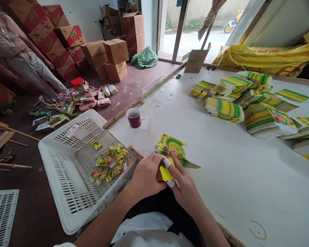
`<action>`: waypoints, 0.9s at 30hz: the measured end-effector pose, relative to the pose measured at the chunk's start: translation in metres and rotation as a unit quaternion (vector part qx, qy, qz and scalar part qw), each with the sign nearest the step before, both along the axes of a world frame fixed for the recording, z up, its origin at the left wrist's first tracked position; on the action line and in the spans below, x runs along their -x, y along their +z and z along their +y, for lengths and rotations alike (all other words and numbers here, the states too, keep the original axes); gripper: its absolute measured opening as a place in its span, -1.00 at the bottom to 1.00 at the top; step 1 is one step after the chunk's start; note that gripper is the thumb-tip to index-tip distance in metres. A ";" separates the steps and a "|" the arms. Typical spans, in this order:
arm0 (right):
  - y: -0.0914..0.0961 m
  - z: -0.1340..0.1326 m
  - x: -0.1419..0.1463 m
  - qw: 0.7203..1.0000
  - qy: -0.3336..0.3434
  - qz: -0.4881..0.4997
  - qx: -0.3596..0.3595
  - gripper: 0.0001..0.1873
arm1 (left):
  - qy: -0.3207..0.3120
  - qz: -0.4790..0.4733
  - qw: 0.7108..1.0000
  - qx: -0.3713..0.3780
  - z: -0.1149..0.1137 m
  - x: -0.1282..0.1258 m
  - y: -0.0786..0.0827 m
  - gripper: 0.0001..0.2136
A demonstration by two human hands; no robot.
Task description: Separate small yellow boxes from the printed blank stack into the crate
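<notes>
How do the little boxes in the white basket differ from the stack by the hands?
The boxes in the basket are folded up and scattered loose; the stack is flat blanks, piled together on the table. The boxes look smaller than the stack's blanks. Both show yellow-green print.

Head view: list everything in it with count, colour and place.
table: one, white, right half
flat carton: one, yellow, held, bottom centre
carton stack: one, yellow-green, table's near edge
carton piles: several, yellow-green, table's far right
cup: one, dark red, table's left edge
basket: one, white, left of table
small boxes: about ten, yellow-green, in basket
cardboard boxes: many, brown and red, back left
packets: heap, mixed colours, floor
bag: one, green, by doorway
person: one, pale clothes, back left
left hand: one, gripping flat carton
right hand: one, gripping flat carton
</notes>
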State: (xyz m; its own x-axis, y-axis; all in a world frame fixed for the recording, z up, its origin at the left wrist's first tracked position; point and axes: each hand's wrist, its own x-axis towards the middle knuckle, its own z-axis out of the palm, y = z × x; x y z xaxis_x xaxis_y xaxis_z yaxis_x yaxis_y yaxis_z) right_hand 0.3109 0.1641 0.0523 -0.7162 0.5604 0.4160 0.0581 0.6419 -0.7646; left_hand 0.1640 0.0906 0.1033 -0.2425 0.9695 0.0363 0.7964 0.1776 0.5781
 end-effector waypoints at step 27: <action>0.012 0.023 0.003 0.991 -0.073 0.012 0.109 -0.59 | 0.044 -0.040 0.998 0.005 -0.013 0.030 0.003 -0.46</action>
